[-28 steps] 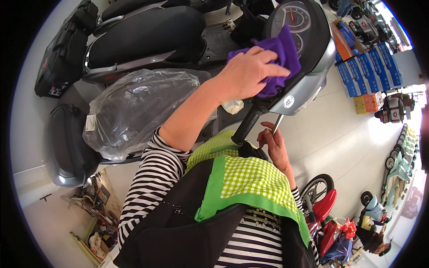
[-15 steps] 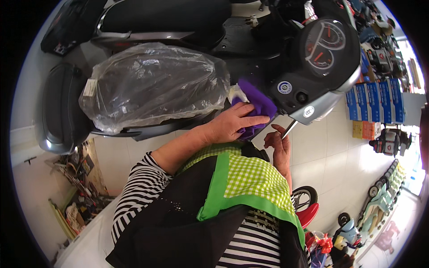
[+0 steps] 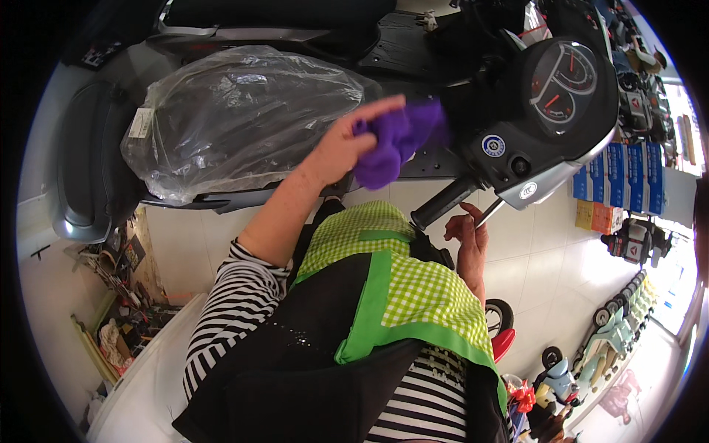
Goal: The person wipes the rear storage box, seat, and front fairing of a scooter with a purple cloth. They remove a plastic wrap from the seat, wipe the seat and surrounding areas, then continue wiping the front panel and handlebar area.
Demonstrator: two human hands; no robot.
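Note:
My left hand (image 3: 347, 144) grips a bunched purple cloth (image 3: 399, 136) and holds it against the dark inner panel of a grey scooter (image 3: 473, 111), just below the handlebar. My right hand (image 3: 467, 235) hangs under the black handlebar grip (image 3: 443, 203), fingers loosely curled and apart, fingertips by the brake lever (image 3: 489, 213). The round speedometer dial (image 3: 565, 77) sits to the upper right of the cloth. Clear plastic wrap covers the scooter seat (image 3: 236, 111) to the left of my left hand. My striped sleeve and green checked apron fill the lower middle.
A second dark scooter (image 3: 295, 22) stands behind the first. Blue boxes (image 3: 628, 173) are stacked on the tiled floor at right, with toy ride-on vehicles (image 3: 613, 340) along the lower right. Cluttered tools and bags (image 3: 118, 310) lie at lower left by a white surface.
My left hand carried the purple cloth down from the dashboard to the panel under the handlebar, then slightly up and right. My right hand stayed beneath the grip.

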